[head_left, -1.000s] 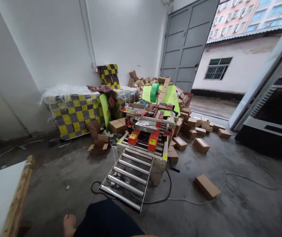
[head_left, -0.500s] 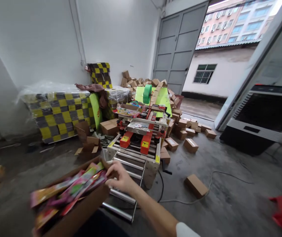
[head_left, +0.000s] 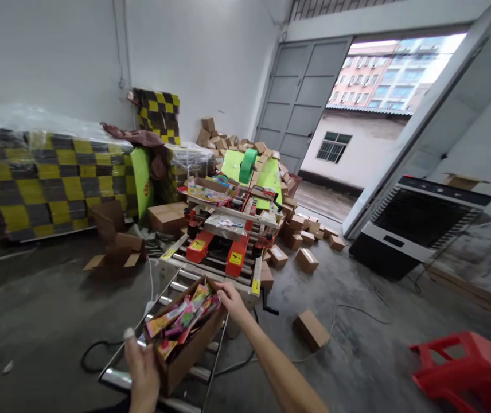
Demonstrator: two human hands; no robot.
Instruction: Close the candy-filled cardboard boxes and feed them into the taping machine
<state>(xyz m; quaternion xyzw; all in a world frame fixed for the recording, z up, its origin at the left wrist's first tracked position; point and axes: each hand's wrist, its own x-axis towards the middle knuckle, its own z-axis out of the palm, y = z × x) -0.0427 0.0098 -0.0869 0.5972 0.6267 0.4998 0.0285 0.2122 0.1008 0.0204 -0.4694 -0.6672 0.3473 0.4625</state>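
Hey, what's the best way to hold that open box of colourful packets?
Take the cardboard box by its two short ends, one hand from each end, as the left hand and right hand do: it is long, open-topped and full.

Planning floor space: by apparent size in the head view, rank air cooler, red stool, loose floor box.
1. air cooler, largest
2. red stool, partly cut off and nearer the camera
3. loose floor box, smallest

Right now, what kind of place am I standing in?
Likely a small packing warehouse: your left hand and right hand hold a box of packets at a carton-sealing machine, with a heap of small cardboard boxes behind.
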